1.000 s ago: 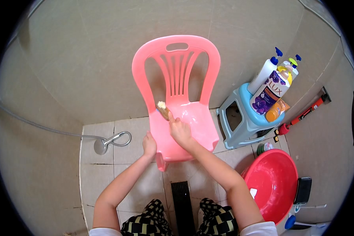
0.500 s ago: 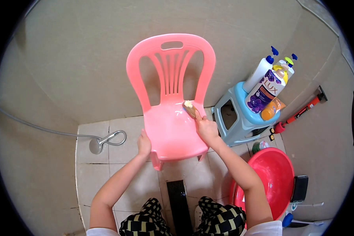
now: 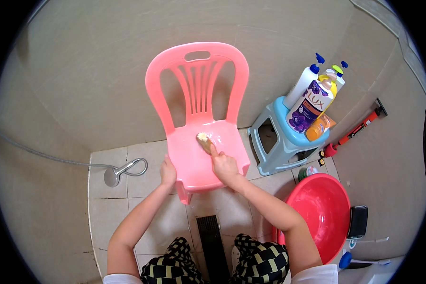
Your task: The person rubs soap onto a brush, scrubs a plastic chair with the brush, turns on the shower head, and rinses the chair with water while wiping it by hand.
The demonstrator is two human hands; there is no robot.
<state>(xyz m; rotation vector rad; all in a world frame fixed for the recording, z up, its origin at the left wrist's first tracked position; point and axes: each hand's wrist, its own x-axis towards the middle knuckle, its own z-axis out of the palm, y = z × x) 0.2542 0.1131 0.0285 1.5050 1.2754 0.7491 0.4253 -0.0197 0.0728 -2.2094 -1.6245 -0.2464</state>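
A pink plastic chair (image 3: 189,163) stands on the tiled floor in front of me, its slatted back toward the wall. My right hand (image 3: 225,166) is closed around a wooden scrub brush (image 3: 205,144), held over the middle of the seat. Pale bristles or foam show at the brush's far end, and a wet sheen lies on the seat around it. At the seat's left edge, my left hand (image 3: 167,172) grips the side of the chair, its fingers partly hidden behind the rim.
Right of the chair, a blue stool (image 3: 274,142) holds several pump bottles, including a LUX bottle (image 3: 310,106). A red basin (image 3: 324,213) sits nearer to me. The shower head (image 3: 112,176) lies on the floor at left; a black drain grate (image 3: 213,246) runs between my feet.
My right hand has moved the brush left and slightly toward me, from the seat's back right to its middle. My left hand keeps its place on the chair's side.
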